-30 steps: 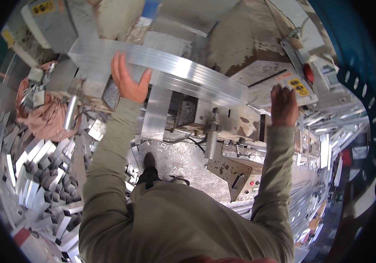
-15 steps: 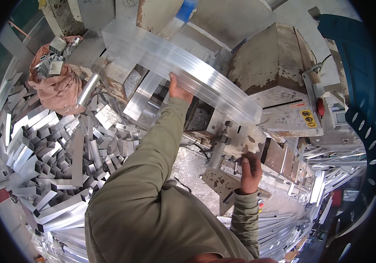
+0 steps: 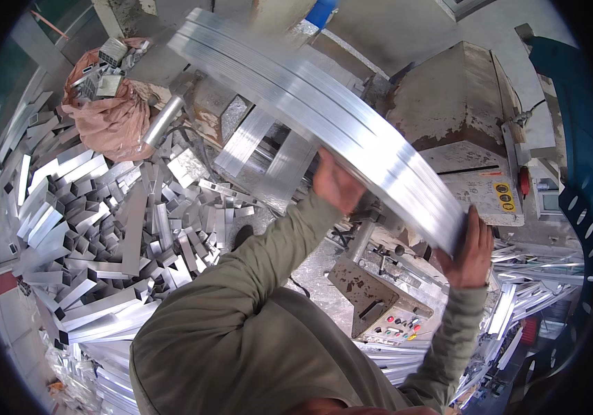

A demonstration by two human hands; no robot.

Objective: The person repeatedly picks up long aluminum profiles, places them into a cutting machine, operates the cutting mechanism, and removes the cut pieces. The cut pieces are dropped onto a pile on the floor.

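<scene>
Lgst item: loose pile of short, silver, rectangular metal tube offcuts [image 3: 133, 235], floor, person's L side. Next: cream, angular metal machine housing [image 3: 441, 104], paint flaking, far R. Long, silver, grooved metal profile [image 3: 317, 97] lies across the front, in both hands; single pc. or stack, can't tell. Long axis diagonal, far L to near R; pic. bends it. Smaller: pink cloth sack [image 3: 113, 128], w/ scrap, beyond L end of pile.

L hand [image 3: 338, 183]: at near long edge, R of mid-length, thumb up; holding profile, fingers mostly hidden. Bulk lies ahead & to its L. R hand [image 3: 466, 252]: cupped round near R end, fingers on outer side; profile runs away fwd-L from it. Both in contact; R hand nearer the end. Far L end: no hand on it; support there unclear.
</scene>
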